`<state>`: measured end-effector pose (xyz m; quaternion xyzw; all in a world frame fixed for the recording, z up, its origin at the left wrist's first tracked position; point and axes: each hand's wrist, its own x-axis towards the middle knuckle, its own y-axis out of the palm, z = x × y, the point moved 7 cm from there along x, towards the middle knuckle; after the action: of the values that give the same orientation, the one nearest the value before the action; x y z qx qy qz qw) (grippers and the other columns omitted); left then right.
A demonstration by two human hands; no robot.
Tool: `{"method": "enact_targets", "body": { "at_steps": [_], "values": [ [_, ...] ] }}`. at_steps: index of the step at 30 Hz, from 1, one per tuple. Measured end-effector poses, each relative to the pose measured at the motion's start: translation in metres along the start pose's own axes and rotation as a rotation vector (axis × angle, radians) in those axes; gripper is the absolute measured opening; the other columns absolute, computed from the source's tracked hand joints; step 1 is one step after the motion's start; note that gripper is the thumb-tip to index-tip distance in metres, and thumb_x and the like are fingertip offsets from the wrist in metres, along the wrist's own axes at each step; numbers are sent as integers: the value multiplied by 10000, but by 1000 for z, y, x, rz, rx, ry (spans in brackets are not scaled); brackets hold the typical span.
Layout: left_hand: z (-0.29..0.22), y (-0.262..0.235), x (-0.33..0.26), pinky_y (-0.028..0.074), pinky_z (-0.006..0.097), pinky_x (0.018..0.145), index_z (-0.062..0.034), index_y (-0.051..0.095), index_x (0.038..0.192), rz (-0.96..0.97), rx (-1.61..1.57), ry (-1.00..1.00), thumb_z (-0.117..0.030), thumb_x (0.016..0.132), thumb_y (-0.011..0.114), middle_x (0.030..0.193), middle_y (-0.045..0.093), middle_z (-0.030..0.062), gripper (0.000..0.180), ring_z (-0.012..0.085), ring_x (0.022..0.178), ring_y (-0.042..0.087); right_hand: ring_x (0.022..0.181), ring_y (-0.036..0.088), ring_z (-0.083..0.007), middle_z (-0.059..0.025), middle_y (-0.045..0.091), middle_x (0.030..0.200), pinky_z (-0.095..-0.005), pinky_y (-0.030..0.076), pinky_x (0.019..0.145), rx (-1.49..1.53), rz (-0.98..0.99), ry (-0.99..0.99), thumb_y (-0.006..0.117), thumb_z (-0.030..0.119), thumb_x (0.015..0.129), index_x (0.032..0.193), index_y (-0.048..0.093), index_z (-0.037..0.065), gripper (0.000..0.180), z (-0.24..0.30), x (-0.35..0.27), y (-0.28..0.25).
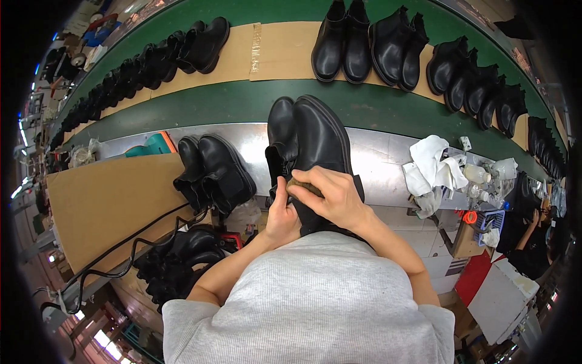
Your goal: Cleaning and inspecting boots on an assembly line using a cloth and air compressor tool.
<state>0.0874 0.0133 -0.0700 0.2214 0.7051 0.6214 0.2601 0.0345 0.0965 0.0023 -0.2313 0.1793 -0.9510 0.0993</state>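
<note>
A black ankle boot (321, 133) stands toe-away in front of me, its shaft close to my body. My right hand (336, 197) is closed round a small brown, rough-looking lump (298, 183) and holds it over the boot's shaft. At the left of that shaft is my left hand (282, 218), thumb pointing up next to the lump. Its other fingers are mostly hidden, wrapped against the boot. A second black boot (282, 124) stands close on the left, on the metal ledge (376, 145).
Another pair of black boots (215, 170) stands left, beside a cardboard sheet (109, 200). White cloths (431, 164) and plastic bottles (477, 174) lie right. Rows of boots (394, 48) line the green conveyor (279, 9). Black cables (136, 239) hang lower left. Another person's arm (528, 230) shows far right.
</note>
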Motion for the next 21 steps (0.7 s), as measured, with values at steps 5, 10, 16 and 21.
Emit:
{"method": "enact_targets", "body": {
  "at_steps": [5,10,16,21],
  "values": [
    [-3,-9,-2,311,359,1057,-71,339,1367,-359,137,-33,-625,909,159,1359,418,91,742,216,1253,405,493,546,-164,-67,563,625,-274,410,415,-31,21,-10,752,71,691,920,613,2,277,-4,-32,-12],
    [-3,-16,-7,325,311,1038,-73,336,1363,78,-40,18,-588,931,158,1347,422,58,696,179,1239,412,502,533,-171,-60,527,608,-268,408,429,-9,-39,-184,763,50,668,906,610,-3,287,19,0,-6],
    [-2,-7,-2,281,381,1076,-43,292,1393,-368,49,-97,-628,904,194,1414,354,102,769,245,1294,354,549,565,-111,-29,615,686,-252,452,490,-57,32,245,706,107,764,914,657,53,167,-43,-71,-60],
    [-2,-6,10,289,428,1072,-33,316,1382,-477,82,-112,-627,899,234,1394,384,130,770,296,1284,370,677,609,-209,-126,651,809,-303,473,623,-346,-325,697,591,178,870,1055,616,16,248,-159,-117,-113]
  ]
}}
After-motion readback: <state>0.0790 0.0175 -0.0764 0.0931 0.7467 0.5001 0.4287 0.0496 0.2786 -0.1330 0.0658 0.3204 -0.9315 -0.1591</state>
